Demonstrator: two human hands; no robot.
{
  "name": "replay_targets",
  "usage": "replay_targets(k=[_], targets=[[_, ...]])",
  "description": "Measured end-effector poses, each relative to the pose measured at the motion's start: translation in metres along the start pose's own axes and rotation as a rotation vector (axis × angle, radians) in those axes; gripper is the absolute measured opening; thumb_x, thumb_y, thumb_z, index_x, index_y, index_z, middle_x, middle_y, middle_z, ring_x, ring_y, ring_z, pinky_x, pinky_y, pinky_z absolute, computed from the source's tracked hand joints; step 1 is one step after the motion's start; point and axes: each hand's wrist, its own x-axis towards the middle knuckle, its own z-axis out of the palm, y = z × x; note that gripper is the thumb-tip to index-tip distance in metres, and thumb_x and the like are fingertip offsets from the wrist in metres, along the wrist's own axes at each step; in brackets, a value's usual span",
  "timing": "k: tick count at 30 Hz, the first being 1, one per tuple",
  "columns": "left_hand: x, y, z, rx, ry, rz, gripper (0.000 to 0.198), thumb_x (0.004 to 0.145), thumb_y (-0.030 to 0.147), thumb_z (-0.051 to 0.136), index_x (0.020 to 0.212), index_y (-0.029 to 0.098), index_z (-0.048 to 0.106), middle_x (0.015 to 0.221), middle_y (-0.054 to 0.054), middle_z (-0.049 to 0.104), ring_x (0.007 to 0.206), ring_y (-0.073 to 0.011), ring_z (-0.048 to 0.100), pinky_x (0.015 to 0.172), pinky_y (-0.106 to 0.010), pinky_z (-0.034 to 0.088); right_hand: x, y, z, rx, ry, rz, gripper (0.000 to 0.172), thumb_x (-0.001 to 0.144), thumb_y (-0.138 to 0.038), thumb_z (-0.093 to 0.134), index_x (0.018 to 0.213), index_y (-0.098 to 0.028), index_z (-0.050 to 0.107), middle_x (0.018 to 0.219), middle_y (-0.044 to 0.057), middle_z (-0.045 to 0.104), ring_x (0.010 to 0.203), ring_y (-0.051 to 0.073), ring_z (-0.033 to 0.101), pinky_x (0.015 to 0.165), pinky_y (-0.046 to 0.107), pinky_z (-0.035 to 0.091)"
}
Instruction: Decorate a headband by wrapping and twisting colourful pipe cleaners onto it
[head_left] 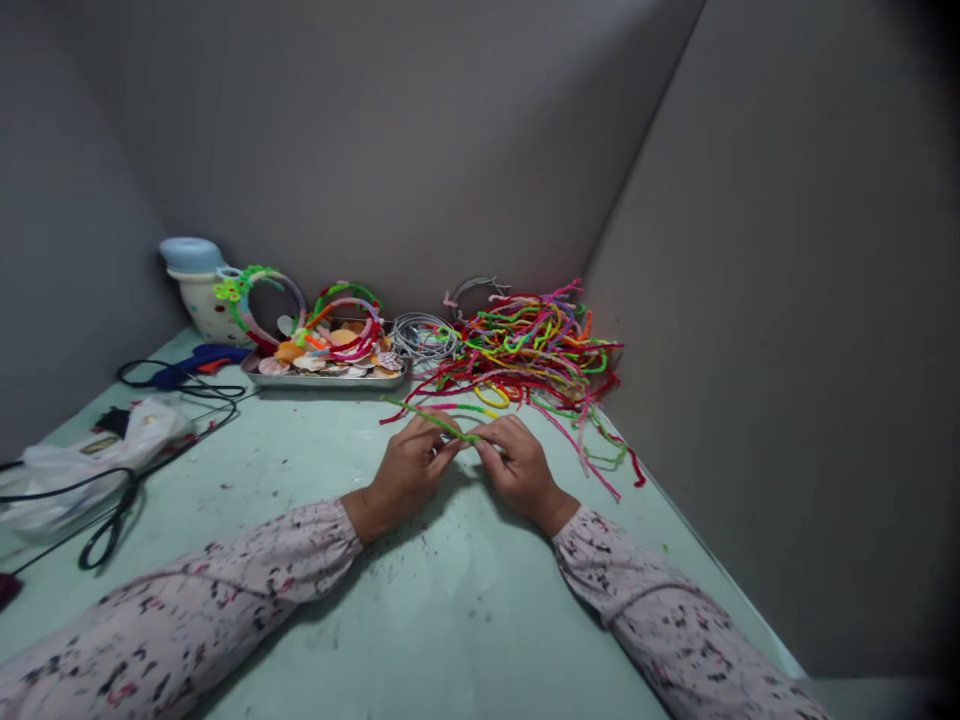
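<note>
My left hand (409,468) and my right hand (517,465) meet over the pale green table (450,620), fingertips almost touching. Both pinch a green pipe cleaner (424,414) that runs from between my fingers up and to the left. Just behind my hands lies a tangled heap of coloured pipe cleaners (529,350) in red, green, pink, yellow and orange. A few loose strands trail from the heap toward the right edge of the table.
A metal tray (322,378) with shells and wrapped headbands (341,315) stands at the back, bare wire hoops (424,335) beside it. A white jar with a blue lid (199,285), a blue glue gun (199,362), black scissors (112,525) and a plastic bag (90,460) lie left. Grey walls enclose the table.
</note>
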Motion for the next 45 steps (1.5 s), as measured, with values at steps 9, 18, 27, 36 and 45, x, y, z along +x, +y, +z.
replay_targets(k=[9,18,27,36,45], targets=[[0.0000,0.0037,-0.0016,0.088,-0.053,-0.090,0.010,0.087,0.025,0.061,0.084,0.016,0.060,0.077,-0.001,0.060,0.063,-0.0111,0.053,0.058,-0.023,0.043,-0.0001,-0.0001,-0.0001,-0.011,0.001,-0.014,0.015,0.093,-0.023,0.051,0.097,-0.021,0.065,0.082,0.005,0.063,0.081,0.020,0.054,0.075,0.036,0.043],[0.0014,0.0065,-0.0014,-0.033,-0.137,-0.270,0.017,0.089,0.030,0.056,0.078,0.017,0.055,0.067,0.002,0.055,0.062,-0.0117,0.050,0.057,-0.023,0.037,-0.0010,0.0025,0.0009,-0.013,0.008,-0.038,0.013,0.092,-0.022,0.053,0.095,-0.021,0.065,0.085,0.006,0.064,0.082,0.020,0.055,0.077,0.037,0.044],[0.0002,0.0052,-0.0005,-0.275,-0.203,-0.468,0.021,0.087,0.037,0.057,0.079,0.018,0.055,0.057,0.004,0.054,0.051,-0.0107,0.048,0.049,-0.022,0.036,-0.0015,0.0043,0.0015,-0.016,0.004,-0.048,0.012,0.092,-0.021,0.053,0.095,-0.020,0.065,0.085,0.006,0.064,0.084,0.020,0.056,0.078,0.038,0.044],[-0.0002,-0.0024,0.0026,-0.292,-0.213,-0.490,0.022,0.087,0.041,0.057,0.084,0.019,0.054,0.057,0.005,0.053,0.050,-0.0111,0.049,0.047,-0.021,0.037,-0.0014,0.0034,0.0025,-0.035,0.011,-0.023,0.012,0.093,-0.022,0.052,0.093,-0.021,0.064,0.085,0.005,0.064,0.084,0.020,0.055,0.078,0.037,0.044],[0.0010,0.0006,0.0002,-0.263,-0.208,-0.429,0.022,0.090,0.038,0.052,0.080,0.019,0.053,0.059,0.005,0.051,0.053,-0.0110,0.046,0.050,-0.022,0.035,-0.0009,0.0038,0.0027,-0.027,0.006,-0.004,0.013,0.094,-0.024,0.051,0.094,-0.021,0.064,0.084,0.005,0.064,0.082,0.020,0.055,0.077,0.037,0.043]])
